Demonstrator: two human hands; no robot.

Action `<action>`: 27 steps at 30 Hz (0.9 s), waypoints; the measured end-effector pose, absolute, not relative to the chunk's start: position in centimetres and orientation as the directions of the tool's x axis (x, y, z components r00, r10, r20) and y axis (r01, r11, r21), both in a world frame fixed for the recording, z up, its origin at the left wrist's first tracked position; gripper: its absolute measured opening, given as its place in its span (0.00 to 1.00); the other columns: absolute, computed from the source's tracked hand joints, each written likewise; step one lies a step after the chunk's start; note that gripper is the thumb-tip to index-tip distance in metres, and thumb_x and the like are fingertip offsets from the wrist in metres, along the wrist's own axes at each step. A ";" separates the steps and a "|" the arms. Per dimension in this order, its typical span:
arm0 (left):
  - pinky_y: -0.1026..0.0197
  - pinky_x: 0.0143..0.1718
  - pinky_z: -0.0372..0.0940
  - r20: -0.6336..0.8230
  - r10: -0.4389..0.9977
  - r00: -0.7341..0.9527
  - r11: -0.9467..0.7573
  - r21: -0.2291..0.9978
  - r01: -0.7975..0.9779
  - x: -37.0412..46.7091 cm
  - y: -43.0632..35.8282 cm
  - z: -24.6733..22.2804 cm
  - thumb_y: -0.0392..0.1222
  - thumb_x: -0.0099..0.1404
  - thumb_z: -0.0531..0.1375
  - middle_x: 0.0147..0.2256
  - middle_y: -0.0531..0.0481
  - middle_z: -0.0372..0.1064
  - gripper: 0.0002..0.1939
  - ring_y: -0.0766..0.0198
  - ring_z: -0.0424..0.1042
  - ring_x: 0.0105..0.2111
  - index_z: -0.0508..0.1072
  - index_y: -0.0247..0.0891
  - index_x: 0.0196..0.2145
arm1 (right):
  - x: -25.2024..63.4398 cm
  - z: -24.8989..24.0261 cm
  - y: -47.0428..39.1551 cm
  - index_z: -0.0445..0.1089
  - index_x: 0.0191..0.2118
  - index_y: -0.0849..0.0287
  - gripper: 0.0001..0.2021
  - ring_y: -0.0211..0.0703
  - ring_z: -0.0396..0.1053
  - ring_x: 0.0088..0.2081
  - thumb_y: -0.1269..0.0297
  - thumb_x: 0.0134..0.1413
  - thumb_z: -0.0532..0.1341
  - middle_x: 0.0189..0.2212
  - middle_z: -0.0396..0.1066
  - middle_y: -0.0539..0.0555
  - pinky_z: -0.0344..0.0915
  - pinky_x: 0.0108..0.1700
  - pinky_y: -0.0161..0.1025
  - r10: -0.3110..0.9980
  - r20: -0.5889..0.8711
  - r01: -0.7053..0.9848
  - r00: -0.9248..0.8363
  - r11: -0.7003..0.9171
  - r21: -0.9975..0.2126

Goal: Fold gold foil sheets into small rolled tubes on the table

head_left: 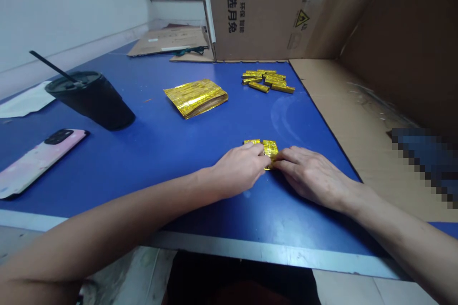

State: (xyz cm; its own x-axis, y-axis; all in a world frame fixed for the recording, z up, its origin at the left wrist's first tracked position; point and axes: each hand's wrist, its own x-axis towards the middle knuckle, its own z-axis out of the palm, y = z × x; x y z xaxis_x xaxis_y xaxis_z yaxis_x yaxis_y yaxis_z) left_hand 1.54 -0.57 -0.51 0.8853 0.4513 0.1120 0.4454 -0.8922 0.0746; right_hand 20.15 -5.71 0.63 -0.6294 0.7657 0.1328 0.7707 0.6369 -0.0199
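Observation:
A shiny gold foil paper piece (270, 147), folded narrow, lies on the blue table between my two hands. My left hand (240, 167) closes its fingertips on the paper's left side, hiding part of it; a bit of gold (252, 142) shows just beyond its knuckles. From the right, my right hand (304, 170) pinches the lower right edge with thumb and fingers together. Farther up the table is a stack of gold foil paper sheets (196, 97). Several small folded gold foil strips (268, 81) sit in a loose pile at the back right.
A black tumbler with a straw (96, 100) stands at the left, beyond a phone in a pink case (43, 162). Behind the table rises a large cardboard box (265, 14), with a cardboard sheet (332, 119) along the right. Flat cardboard (168, 40) lies at the back.

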 end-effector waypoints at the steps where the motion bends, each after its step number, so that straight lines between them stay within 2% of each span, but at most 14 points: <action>1: 0.57 0.42 0.61 0.124 0.443 0.888 -0.896 0.058 0.439 1.5 -0.5 -0.6 0.38 0.63 0.51 0.35 0.47 0.64 0.09 0.60 0.64 0.38 0.70 0.34 0.37 | 20.2 0.6 -5.7 0.69 0.37 0.61 0.13 0.44 0.65 0.37 0.74 0.55 0.48 0.37 0.68 0.59 0.63 0.39 0.42 0.763 0.138 0.768 -0.631 0.640 -0.026; 7: 0.58 0.39 0.62 0.193 0.393 0.899 -0.913 -0.037 0.407 1.3 -0.7 -1.1 0.33 0.63 0.47 0.33 0.46 0.64 0.10 0.60 0.65 0.36 0.68 0.32 0.33 | 20.2 0.4 -5.4 0.70 0.37 0.61 0.12 0.44 0.63 0.35 0.69 0.57 0.49 0.36 0.68 0.59 0.63 0.38 0.42 0.755 0.190 0.761 -0.627 0.646 -0.056; 10: 0.58 0.40 0.62 0.222 0.390 0.894 -0.913 -0.029 0.406 1.3 -0.6 -1.4 0.32 0.63 0.47 0.33 0.47 0.64 0.10 0.61 0.65 0.36 0.67 0.33 0.32 | 20.0 0.1 -5.3 0.70 0.39 0.62 0.12 0.44 0.63 0.34 0.68 0.57 0.50 0.34 0.68 0.59 0.62 0.37 0.41 0.753 0.223 0.761 -0.619 0.645 -0.067; 15: 0.59 0.40 0.62 0.255 0.389 0.885 -0.914 -0.012 0.405 1.3 -0.3 -1.9 0.33 0.63 0.47 0.33 0.47 0.64 0.10 0.61 0.65 0.36 0.67 0.33 0.31 | 19.8 -0.5 -5.2 0.71 0.32 0.62 0.13 0.41 0.60 0.29 0.69 0.57 0.49 0.28 0.66 0.58 0.61 0.31 0.39 0.728 0.313 0.751 -0.610 0.657 -0.063; 18: 0.59 0.41 0.62 0.236 0.411 0.881 -0.909 0.027 0.416 1.2 -0.4 -1.7 0.35 0.63 0.48 0.34 0.47 0.63 0.09 0.61 0.64 0.38 0.67 0.34 0.31 | 19.8 -0.7 -5.3 0.70 0.35 0.62 0.12 0.41 0.60 0.29 0.72 0.57 0.48 0.28 0.67 0.57 0.60 0.31 0.39 0.711 0.321 0.729 -0.625 0.679 -0.084; 23: 0.60 0.43 0.62 0.251 0.511 0.822 -0.859 0.193 0.475 0.9 -0.8 -1.0 0.34 0.60 0.53 0.37 0.47 0.64 0.07 0.61 0.64 0.40 0.64 0.33 0.38 | 19.8 -0.7 -5.3 0.68 0.37 0.63 0.11 0.41 0.62 0.30 0.72 0.57 0.48 0.28 0.67 0.57 0.62 0.33 0.39 0.739 0.320 0.729 -0.593 0.662 -0.177; 27: 0.59 0.45 0.61 0.213 0.495 0.842 -0.867 0.179 0.465 0.6 -0.8 -0.9 0.33 0.61 0.51 0.36 0.46 0.64 0.05 0.61 0.64 0.41 0.66 0.33 0.34 | 19.8 -0.8 -5.4 0.68 0.37 0.61 0.10 0.41 0.62 0.31 0.71 0.57 0.49 0.30 0.67 0.57 0.62 0.34 0.39 0.748 0.325 0.728 -0.578 0.653 -0.209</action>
State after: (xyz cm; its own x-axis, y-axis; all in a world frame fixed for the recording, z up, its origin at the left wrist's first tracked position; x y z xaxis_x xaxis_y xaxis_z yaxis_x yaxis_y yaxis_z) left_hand 0.64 -0.76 -0.85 0.8421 0.4953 0.2134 0.4648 -0.8672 0.1789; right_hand 19.80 -5.37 -0.82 -0.5781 0.7484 0.3251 0.7279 0.6531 -0.2088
